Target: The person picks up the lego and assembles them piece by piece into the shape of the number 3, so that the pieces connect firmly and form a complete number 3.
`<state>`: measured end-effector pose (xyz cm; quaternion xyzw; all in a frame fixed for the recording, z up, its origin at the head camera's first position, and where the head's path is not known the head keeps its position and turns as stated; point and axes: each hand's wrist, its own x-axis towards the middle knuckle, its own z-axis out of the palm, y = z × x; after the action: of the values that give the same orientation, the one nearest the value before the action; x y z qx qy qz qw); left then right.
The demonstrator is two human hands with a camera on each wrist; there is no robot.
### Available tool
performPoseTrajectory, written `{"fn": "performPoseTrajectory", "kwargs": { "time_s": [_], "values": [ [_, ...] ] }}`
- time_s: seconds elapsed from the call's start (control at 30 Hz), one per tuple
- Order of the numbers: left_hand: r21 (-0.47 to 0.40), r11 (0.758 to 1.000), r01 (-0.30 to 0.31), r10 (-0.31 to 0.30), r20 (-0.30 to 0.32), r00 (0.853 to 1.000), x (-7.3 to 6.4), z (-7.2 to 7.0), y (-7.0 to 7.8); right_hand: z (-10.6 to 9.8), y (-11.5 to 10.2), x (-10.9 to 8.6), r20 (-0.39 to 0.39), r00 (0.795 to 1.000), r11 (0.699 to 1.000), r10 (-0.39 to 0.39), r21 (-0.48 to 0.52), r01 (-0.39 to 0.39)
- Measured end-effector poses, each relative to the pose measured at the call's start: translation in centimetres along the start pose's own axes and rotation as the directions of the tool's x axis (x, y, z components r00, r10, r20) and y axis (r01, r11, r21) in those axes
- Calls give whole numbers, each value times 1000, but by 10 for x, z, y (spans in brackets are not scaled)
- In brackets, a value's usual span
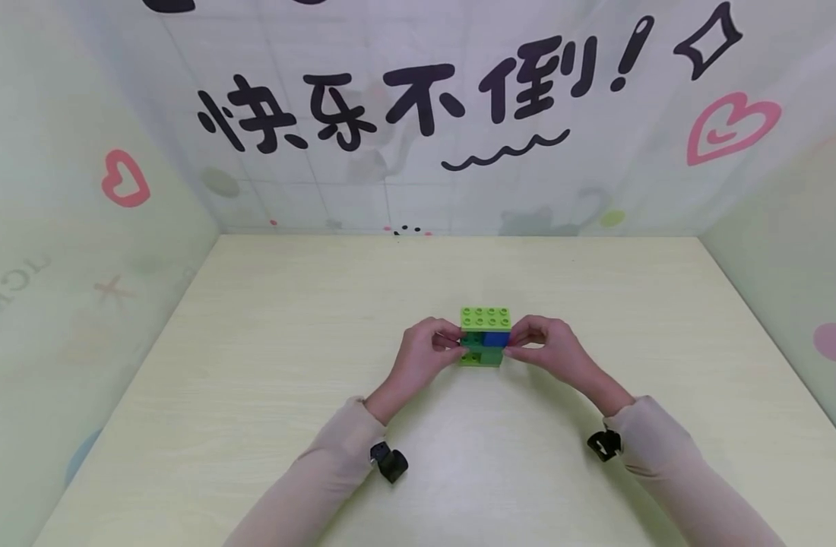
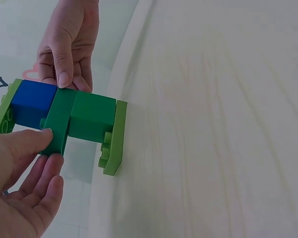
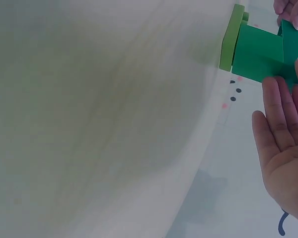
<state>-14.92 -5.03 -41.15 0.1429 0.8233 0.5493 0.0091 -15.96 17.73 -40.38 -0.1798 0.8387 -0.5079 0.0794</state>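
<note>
A stack of toy building blocks is between the two hands. On top is a light green studded plate [image 1: 486, 319]; below it come a blue block [image 2: 34, 101], a dark green plate [image 2: 59, 111], a green block [image 2: 93, 115] and another light green plate [image 2: 117, 140] at the bottom. My left hand [image 1: 425, 349] pinches one end of the dark green plate between thumb and fingers. From the other side, my right hand [image 1: 551, 346] pinches the stack at that plate's opposite end, its fingers fairly straight by the green block in the right wrist view.
The pale wood-grain table [image 1: 308, 304] extends around the stack. A white printed cloth [image 1: 391, 197] stands behind it, with pale side panels [image 1: 55, 243] at left and right. Small black cameras [image 1: 391, 462] sit at both wrists.
</note>
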Motion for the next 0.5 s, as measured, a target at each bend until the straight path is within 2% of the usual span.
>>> {"fn": "performPoseTrajectory", "kwargs": {
  "time_s": [0.5],
  "values": [
    [-38,997,71,-71,9,997,6,-1,2,1,-1,3,-35,998,998,50,49,-48]
  ]
}}
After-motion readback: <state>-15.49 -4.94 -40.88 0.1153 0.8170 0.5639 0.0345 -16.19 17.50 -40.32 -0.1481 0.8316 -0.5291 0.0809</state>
